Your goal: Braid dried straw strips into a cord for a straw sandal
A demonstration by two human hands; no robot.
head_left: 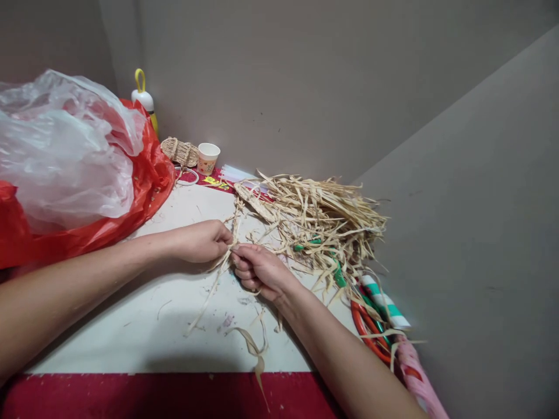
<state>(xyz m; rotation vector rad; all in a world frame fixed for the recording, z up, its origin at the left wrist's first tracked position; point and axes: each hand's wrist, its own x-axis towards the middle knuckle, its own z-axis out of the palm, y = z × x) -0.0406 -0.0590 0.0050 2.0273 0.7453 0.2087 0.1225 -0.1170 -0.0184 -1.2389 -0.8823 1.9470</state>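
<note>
My left hand (205,240) and my right hand (262,269) nearly meet over the white board (174,326), both with fingers closed on pale straw. A twisted straw cord (236,220) runs up from between them toward a flat woven straw piece (255,202). Loose strands (213,294) hang down from the pinch toward the lower left. The exact spot where the fingers grip is small and partly hidden. Below my right hand, a curled dry leaf strip (252,344) lies across the board's front edge.
A heap of dry straw (323,203) lies back right. Red and white plastic bags (78,157) fill the left. Behind stand a paper cup (208,158), a woven straw sole (179,151) and a bottle (143,99). Coloured rolls (386,302) lie at the right edge, beside the wall.
</note>
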